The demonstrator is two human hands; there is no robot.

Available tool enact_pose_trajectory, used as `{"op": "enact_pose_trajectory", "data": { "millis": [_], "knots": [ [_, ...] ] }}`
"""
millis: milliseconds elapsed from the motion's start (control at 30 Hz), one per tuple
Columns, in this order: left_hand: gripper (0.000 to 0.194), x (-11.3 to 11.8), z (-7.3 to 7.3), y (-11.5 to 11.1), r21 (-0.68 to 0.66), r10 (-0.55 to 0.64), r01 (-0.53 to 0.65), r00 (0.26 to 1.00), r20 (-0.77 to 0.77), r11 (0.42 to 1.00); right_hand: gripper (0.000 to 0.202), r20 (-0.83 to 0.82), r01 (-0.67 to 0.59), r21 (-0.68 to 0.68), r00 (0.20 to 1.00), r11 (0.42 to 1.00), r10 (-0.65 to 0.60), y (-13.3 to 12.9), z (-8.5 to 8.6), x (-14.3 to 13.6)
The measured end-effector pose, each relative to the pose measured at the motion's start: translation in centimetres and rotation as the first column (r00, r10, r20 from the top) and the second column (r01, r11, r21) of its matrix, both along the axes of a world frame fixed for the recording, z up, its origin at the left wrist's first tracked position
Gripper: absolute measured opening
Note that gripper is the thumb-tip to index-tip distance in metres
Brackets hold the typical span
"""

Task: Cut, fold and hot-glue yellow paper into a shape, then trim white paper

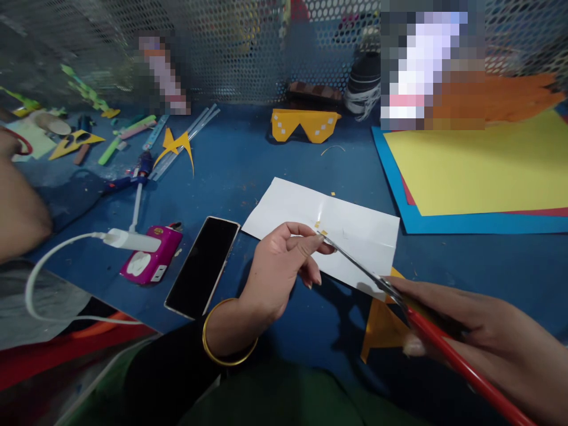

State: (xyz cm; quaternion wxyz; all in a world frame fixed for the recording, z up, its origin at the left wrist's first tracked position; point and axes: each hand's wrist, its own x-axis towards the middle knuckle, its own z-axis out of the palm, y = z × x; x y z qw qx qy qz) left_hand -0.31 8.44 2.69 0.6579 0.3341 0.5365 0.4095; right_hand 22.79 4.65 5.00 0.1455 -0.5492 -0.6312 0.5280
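Observation:
My right hand [488, 331] is closed around red-handled scissors [361, 267], whose blades point left and reach the fingertips of my left hand. Thumb and index finger of my left hand [277, 266] are pinched together over a folded white sheet of paper [293, 204]. What they pinch is too small to make out. Tiny yellow paper bits [317, 224] show by the blade tips. Below the scissors lies an orange-yellow paper offcut [381, 331], partly hidden by my right hand.
Left of my hands lie a black phone [203, 266] and a magenta power adapter [148, 260] with a white plug. Yellow paper glasses [304, 125] stand at the back. Coloured sheets [479, 171] are stacked right. A glue gun [142, 165] and another person's arm [20, 201] are left.

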Motion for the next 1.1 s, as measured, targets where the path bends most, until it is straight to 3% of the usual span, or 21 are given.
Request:
{"op": "enact_pose_trajectory", "data": {
  "millis": [367, 733, 967, 1100],
  "knots": [
    [0.018, -0.06, -0.1, 0.12, -0.029, -0.007, 0.009, 0.998, 0.061, 1.0, 0.04, 0.041, -0.011, 0.114, 0.999, 0.993, 0.006, -0.06, -0.3, 0.13],
    [0.019, -0.07, 0.23, 0.01, -0.054, -0.013, 0.016, 0.999, 0.049, 0.998, 0.04, 0.074, 0.01, 0.117, 0.997, 0.993, -0.019, -0.29, -0.31, 0.32],
    [0.018, 0.0, 0.06, 0.0, -0.036, -0.004, 0.006, 0.999, 0.043, 0.999, 0.03, 0.019, -0.009, 0.226, 1.0, 0.974, 0.004, 0.01, -0.65, 0.42],
    [0.015, 0.0, 0.09, -0.03, -0.022, 0.006, -0.005, 0.999, 0.05, 1.0, 0.033, -0.003, 0.019, 0.196, 1.0, 0.98, -0.019, -0.3, -0.89, 0.14]
  ]
}}
